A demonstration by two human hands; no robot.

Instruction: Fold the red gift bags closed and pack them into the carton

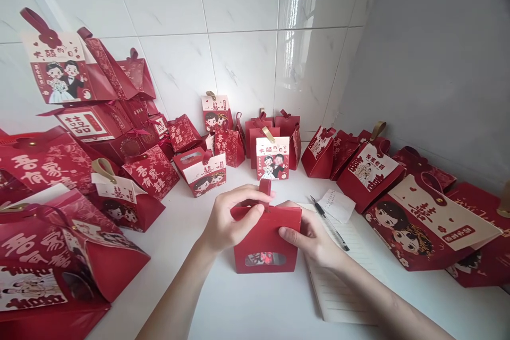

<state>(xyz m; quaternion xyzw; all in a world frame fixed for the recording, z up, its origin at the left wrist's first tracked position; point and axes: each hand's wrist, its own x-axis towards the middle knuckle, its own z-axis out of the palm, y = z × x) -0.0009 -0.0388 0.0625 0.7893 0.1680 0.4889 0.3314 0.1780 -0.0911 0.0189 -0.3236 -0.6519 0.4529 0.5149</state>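
A red gift box (266, 239) stands upright on the white table in front of me, with a small oval clear window near its bottom. Something with red and white print shows through the window. My left hand (237, 218) pinches the short red ribbon loop (265, 188) at the box's top between thumb and fingertips. On the box's right edge, my right hand (308, 231) has its thumb on the front face and its fingers behind, mostly hidden. Just behind it stands a box with a cartoon couple (272, 158) and a gold loop.
Many red gift boxes (131, 122) are stacked at the left. More boxes (370, 170) line the right side. A lined notebook (342, 287) lies under my right forearm, with a black pen (330, 223) and a paper slip (338, 204) on it. A tiled wall (243, 58) closes the back.
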